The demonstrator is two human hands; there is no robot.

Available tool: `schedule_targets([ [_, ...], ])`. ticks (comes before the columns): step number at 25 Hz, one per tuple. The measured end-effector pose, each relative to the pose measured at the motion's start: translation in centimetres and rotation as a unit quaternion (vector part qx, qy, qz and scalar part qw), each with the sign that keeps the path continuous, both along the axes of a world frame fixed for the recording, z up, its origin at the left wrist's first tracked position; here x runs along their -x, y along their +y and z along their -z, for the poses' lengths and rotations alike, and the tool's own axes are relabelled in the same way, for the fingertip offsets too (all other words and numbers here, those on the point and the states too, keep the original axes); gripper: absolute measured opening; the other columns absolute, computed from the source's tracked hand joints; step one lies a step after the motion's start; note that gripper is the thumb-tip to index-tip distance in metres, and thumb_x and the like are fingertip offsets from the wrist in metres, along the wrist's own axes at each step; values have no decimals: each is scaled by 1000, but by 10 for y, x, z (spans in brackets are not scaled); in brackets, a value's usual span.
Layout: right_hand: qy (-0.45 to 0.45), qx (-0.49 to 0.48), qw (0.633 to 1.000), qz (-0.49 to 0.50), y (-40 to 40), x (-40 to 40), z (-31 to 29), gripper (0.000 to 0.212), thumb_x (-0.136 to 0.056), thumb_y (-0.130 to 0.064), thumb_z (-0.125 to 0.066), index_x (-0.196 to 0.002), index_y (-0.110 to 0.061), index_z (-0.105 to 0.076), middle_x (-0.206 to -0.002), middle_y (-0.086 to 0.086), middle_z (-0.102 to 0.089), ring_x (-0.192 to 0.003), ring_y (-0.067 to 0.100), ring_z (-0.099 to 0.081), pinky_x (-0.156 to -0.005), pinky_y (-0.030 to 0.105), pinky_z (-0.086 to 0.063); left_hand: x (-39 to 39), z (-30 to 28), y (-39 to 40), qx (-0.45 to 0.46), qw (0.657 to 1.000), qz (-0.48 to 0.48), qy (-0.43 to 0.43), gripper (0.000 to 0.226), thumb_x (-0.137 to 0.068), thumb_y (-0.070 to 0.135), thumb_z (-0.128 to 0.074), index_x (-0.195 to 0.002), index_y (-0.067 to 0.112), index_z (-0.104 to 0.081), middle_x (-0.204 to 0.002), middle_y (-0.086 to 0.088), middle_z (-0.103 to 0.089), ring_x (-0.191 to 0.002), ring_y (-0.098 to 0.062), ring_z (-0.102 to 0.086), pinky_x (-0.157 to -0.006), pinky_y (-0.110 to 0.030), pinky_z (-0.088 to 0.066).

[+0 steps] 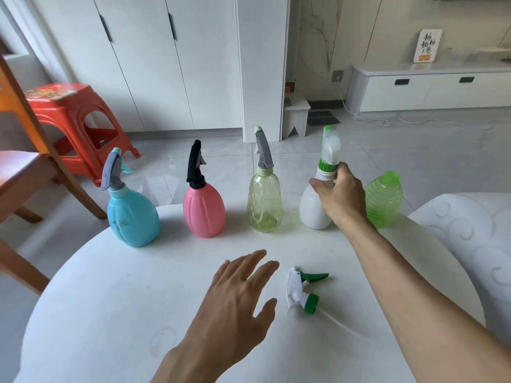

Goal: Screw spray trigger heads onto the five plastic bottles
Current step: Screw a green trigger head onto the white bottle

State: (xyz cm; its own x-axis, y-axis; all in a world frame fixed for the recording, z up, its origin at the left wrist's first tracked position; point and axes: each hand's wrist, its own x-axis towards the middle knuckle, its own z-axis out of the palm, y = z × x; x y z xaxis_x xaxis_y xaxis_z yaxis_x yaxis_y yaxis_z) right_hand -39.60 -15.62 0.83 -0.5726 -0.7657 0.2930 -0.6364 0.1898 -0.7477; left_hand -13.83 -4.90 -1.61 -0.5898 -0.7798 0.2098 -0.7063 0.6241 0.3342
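Note:
Five bottles stand in a row along the far edge of the round white table (110, 313). The blue bottle (134, 217), the pink bottle (203, 211) and the clear yellow-green bottle (265, 205) each carry a trigger head. My right hand (338, 194) grips the neck of the white bottle (311, 208), which bears a white and green trigger head (330, 150). Behind that hand stands a green ribbed bottle (384, 200) with no head on it. A loose white and green trigger head (302, 291) with its tube lies on the table. My left hand (237, 299) hovers open just left of it.
A wooden chair (25, 167) and a red plastic stool (77, 120) stand at the left. A white patterned cushion or seat (475, 244) sits at the right of the table. White cabinets and a low white unit (431, 89) line the far walls.

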Motion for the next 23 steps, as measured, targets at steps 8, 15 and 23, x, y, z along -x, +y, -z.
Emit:
schedule_targets([
  [8, -22, -43, 998, -26, 8, 8, -10, 66, -75, -45, -78, -128, -16, -51, -123, 2, -66, -107, 29, -62, -75, 31, -39, 1, -5, 0, 2, 1000, 0, -12, 54, -89, 37, -66, -141, 27, -55, -151, 2, -51, -134, -18, -53, -114, -45, -39],
  [15, -93, 74, 993, 15, 38, 52, -63, 67, -60, -53, -79, -117, -29, -53, -85, -15, -69, -78, 0, -61, -73, 28, -49, 2, -2, -3, 36, 999, 10, -24, 55, -75, 31, -83, -127, 21, -68, -133, -2, -67, -112, -23, -69, -102, -45, -50],
  [23, -135, -85, 981, -108, 20, 36, 5, 76, -71, -38, -84, -136, -27, -47, -135, -2, -58, -112, 18, -56, -85, 30, -40, 12, -2, -1, 23, 999, 24, -24, 54, -81, 35, -73, -133, 25, -63, -139, 1, -63, -122, -19, -64, -110, -41, -42],
])
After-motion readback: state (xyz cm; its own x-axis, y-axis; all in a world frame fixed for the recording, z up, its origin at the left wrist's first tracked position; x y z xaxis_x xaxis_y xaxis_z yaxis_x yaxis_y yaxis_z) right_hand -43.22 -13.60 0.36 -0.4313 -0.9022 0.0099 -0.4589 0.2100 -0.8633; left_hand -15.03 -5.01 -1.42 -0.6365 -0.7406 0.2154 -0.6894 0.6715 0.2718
